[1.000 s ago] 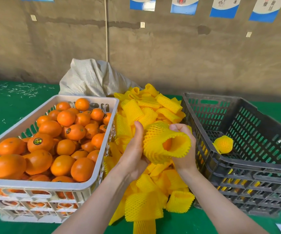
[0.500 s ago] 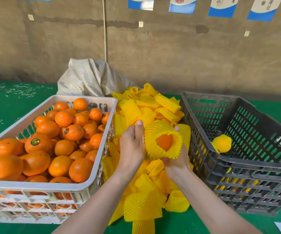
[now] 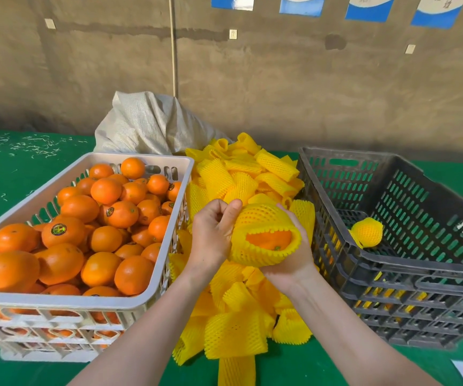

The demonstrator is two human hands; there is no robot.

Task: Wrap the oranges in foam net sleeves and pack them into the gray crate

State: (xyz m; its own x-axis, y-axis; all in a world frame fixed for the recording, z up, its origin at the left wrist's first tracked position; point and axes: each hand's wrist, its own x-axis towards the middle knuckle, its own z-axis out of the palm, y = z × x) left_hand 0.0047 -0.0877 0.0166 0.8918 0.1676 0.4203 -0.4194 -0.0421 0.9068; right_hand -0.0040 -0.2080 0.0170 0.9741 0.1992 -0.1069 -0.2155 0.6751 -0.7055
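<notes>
Wrap nearly done: your right hand [image 3: 291, 263] cups the round orange [image 3: 269, 240] in its yellow foam net sleeve [image 3: 260, 221], your left hand [image 3: 210, 238] pinches the sleeve's edge; next move probably a short carry right into the gray slatted plastic crate [image 3: 419, 263].

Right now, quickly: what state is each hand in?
Left hand: closed, pinching the foam net sleeve at its edge.
Right hand: closed round that sleeve, with the orange inside.

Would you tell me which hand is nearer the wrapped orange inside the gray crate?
Right: the right hand is left of the wrapped orange, just outside the gray crate; the left hand is farther left.
</notes>
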